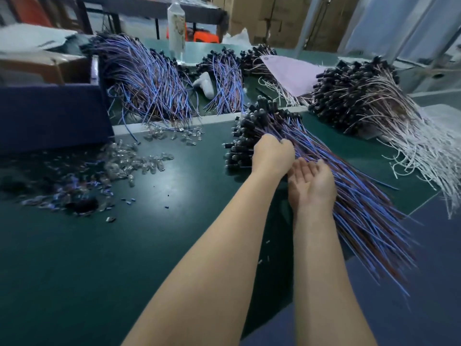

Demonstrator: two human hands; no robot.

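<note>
- Left hand point(273, 152): grip curled down into the wire bundle point(361, 208) and clamped on strands just behind the black connector ends point(245, 143). Fingertips are buried, so it probably holds only a few strands.
- Right hand point(313, 182): palm up, fingers relaxed and apart, holding nothing. It sits just right of the left grip, against the bundle's near edge.
- Bundle lies on the green table point(174, 245), fanning rightward from both grips.
- Clear plastic pieces point(129, 161): well left of the grips.
- White-wire pile point(374, 101): beyond, to the right.
</note>
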